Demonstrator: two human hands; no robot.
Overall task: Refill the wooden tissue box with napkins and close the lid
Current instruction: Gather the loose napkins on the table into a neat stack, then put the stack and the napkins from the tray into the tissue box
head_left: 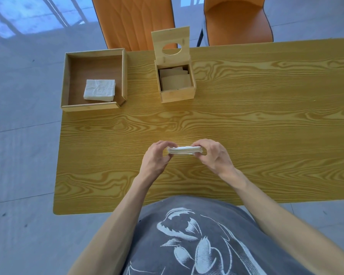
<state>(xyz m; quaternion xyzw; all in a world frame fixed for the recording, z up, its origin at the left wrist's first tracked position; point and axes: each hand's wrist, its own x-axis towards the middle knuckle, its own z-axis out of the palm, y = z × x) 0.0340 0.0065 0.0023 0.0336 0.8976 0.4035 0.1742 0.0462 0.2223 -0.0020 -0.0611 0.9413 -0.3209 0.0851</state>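
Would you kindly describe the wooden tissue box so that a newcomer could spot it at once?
Start from the wood-grain table and look to its far edge, in front of the orange chairs. The tissue box is the small cube right of the wide, shallow tray. Unlike the tray, it has a raised lid with an oval hole.

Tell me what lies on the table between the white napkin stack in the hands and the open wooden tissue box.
Nothing: in the head view, only bare wood-grain table separates the white napkin stack from the open wooden tissue box.
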